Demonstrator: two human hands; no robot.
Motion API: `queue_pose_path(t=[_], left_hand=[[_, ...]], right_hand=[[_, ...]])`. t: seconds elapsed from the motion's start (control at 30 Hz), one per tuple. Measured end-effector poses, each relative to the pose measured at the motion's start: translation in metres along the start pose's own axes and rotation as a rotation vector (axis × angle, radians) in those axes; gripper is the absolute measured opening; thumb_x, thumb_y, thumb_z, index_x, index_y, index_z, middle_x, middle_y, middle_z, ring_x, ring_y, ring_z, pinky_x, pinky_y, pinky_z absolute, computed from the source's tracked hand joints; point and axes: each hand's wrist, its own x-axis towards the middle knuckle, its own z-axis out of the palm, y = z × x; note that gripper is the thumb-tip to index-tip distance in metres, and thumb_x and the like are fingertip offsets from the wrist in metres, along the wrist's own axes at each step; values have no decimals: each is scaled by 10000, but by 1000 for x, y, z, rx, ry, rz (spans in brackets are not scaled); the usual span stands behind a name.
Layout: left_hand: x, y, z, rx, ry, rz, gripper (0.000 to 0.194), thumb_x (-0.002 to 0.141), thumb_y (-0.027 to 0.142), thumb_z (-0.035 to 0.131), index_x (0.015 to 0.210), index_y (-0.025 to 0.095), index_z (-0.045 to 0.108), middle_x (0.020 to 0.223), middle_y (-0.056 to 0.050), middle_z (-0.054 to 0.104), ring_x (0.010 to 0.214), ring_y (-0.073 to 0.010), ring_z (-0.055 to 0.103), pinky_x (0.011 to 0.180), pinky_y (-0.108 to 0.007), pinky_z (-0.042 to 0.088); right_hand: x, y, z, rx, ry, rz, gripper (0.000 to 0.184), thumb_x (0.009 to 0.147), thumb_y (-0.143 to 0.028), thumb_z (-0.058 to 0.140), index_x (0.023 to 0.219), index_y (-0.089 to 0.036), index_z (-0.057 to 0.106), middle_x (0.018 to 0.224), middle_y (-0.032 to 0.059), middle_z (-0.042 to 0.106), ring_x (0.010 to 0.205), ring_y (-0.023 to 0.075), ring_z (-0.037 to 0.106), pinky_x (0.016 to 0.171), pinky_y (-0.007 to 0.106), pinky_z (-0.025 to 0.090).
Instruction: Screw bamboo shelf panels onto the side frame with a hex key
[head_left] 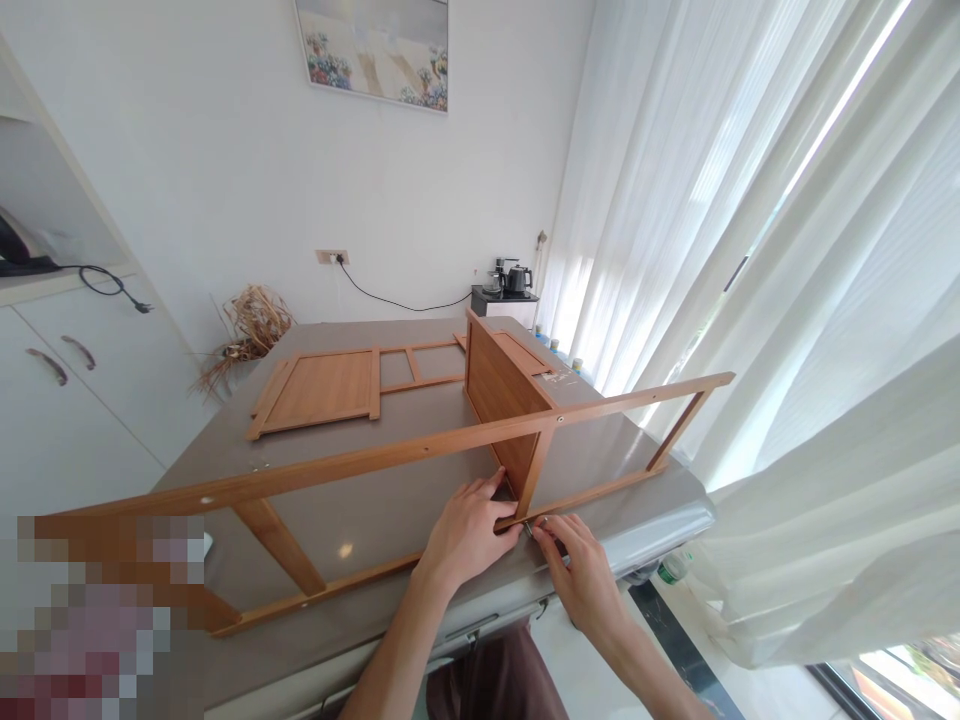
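Note:
A long wooden side frame point(375, 455) stands on its edge along the near side of the table, its rails joined by crosspieces. A wooden shelf panel point(506, 385) meets it at a crosspiece and runs back across the table. My left hand point(469, 525) is closed around the lower joint, its thumb and fingers on the frame and the panel's near corner. Close by, my right hand point(576, 562) pinches a small silver metal piece point(528, 529) against the lower rail at that joint. Its exact kind is too small to tell.
Flat wooden panels and a slatted frame point(315, 395) lie further back on the grey table point(352, 525). Dried stalks point(251, 325) stand beyond the left edge. A coffee maker and kettle point(517, 278) sit on a low cabinet behind. White curtains point(810, 300) hang to the right.

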Motion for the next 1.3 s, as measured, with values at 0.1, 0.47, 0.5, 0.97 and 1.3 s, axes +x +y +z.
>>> queue_pose_path(t=[0.1, 0.47, 0.5, 0.97, 1.3], left_hand=[[0, -1, 1, 2, 9, 3, 188, 874, 376, 614, 999, 331, 746, 1454, 15, 522, 1179, -245, 577, 1032, -394, 447], [-1, -2, 0, -20, -5, 17, 161, 868, 363, 626, 966, 318, 746, 1462, 6, 513, 1183, -242, 574, 1027, -391, 440], [-1, -2, 0, -18, -6, 14, 163, 867, 364, 626, 965, 317, 747, 1462, 4, 512, 1184, -243, 574, 1028, -392, 438], [-1, 0, -2, -3, -7, 2, 189, 865, 362, 625, 997, 327, 756, 1464, 13, 511, 1174, -251, 579, 1032, -381, 443], [0, 2, -2, -14, -21, 1, 214, 880, 372, 610, 1047, 356, 745, 1471, 30, 500, 1179, -244, 576, 1033, -385, 439]], right_hand=[[2, -4, -1, 0, -7, -31, 219, 1029, -265, 418, 870, -233, 566, 869, 21, 626, 854, 198, 559, 753, 316, 440], [3, -22, -2, -443, -33, -280, 181, 989, -131, 437, 956, -213, 595, 927, 53, 646, 842, 241, 551, 740, 367, 403], [4, -22, -3, -424, -33, -263, 187, 991, -139, 436, 920, -211, 593, 905, 51, 643, 830, 236, 553, 739, 362, 408], [9, -12, -10, 91, -20, 245, 416, 977, -507, 459, 803, -211, 693, 705, 7, 687, 596, 161, 574, 561, 263, 403], [-2, -6, -7, 89, 3, 124, 315, 1000, -427, 455, 884, -232, 672, 797, 28, 659, 739, 181, 585, 600, 262, 462]])
